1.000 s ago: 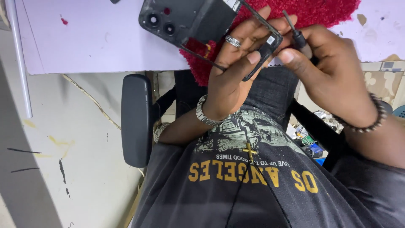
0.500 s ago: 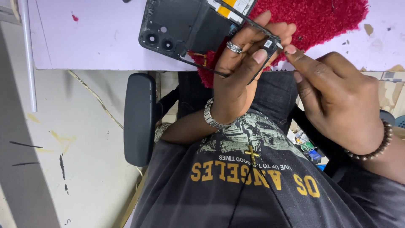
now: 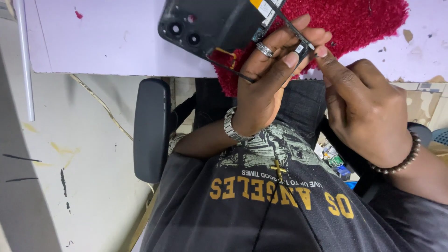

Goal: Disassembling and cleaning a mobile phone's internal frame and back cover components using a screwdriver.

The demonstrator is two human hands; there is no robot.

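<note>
My left hand, with a ring and a metal wristband, holds a black phone with its back off, rear cameras facing up, above the table edge. A thin black frame stands out from the phone's right end over my left fingers. My right hand, with a bead bracelet, reaches in from the right. Its forefinger and thumb tips pinch the frame's corner. I see no tool in it.
A red fluffy mat lies on the pale lilac table behind the phone. A black chair armrest is at my left, over a pale stained floor. Small coloured items lie low beside my right wrist.
The phone and both hands sit slightly higher and further right in view. The thin dark tool my right hand held a second ago is gone from sight; its fingertips now pinch the frame corner.
</note>
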